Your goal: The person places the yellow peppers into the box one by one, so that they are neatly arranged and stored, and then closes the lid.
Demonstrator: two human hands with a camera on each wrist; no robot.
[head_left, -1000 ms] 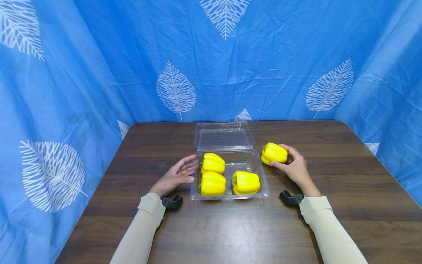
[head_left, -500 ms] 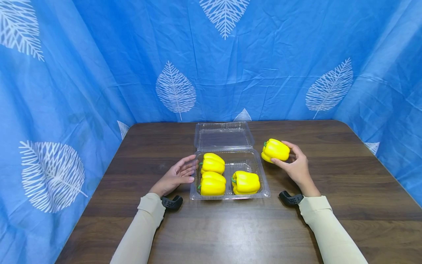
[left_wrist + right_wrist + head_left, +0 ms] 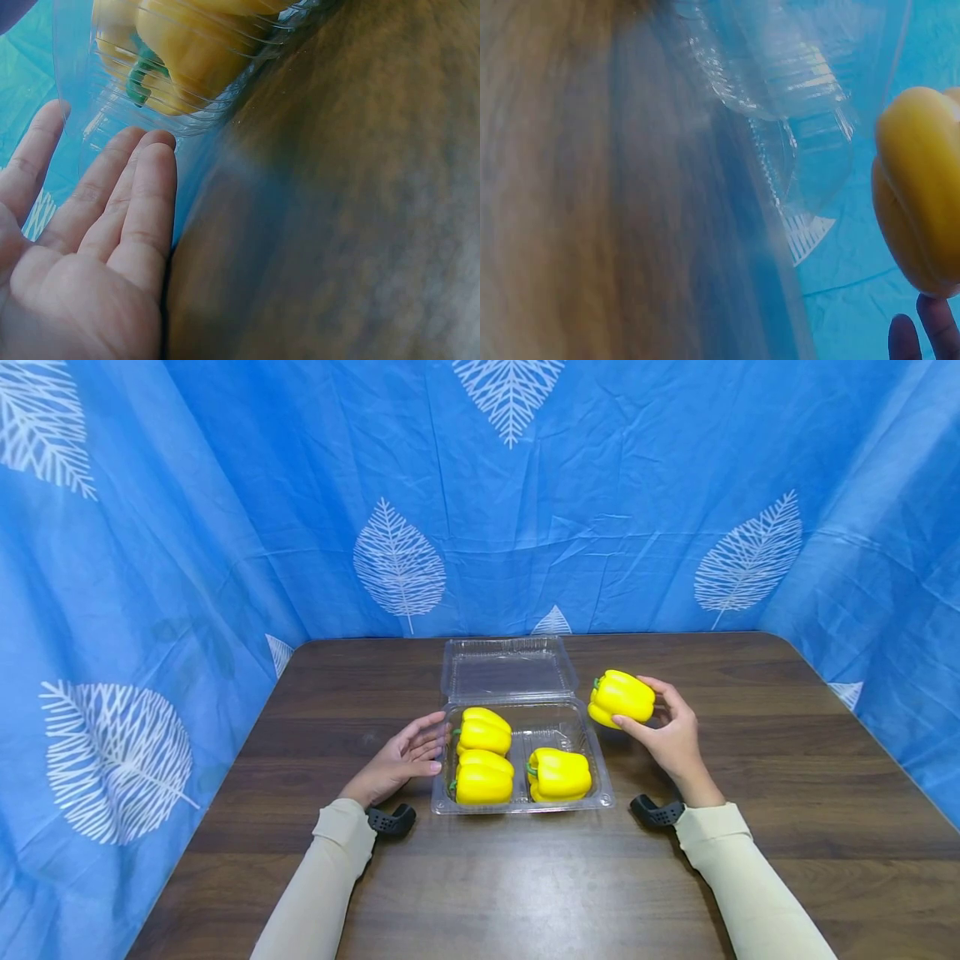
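My right hand (image 3: 672,737) grips a yellow bell pepper (image 3: 622,697), thumb on the near side and fingers behind, just right of a clear plastic clamshell box (image 3: 522,811). In the right wrist view the held pepper (image 3: 922,187) appears off the table at the right edge. Two yellow peppers, a far one (image 3: 484,732) and a near one (image 3: 484,777), lie in the box's left half. A third pepper (image 3: 559,775) lies at the front of its right half. My left hand (image 3: 397,758) rests by the box's left wall, fingers extended; in the left wrist view its fingertips (image 3: 159,154) are near that wall.
The box's clear lid (image 3: 510,667) lies folded back behind it, toward the far table edge. A dark wooden table (image 3: 480,893) bears everything. Blue curtains (image 3: 630,485) with white leaf prints hang behind and at the sides. Black wrist straps (image 3: 392,821) sit on both wrists.
My right hand has raised the pepper from near the table and then shifted it slightly left toward the box. The left hand and the box have stayed still.
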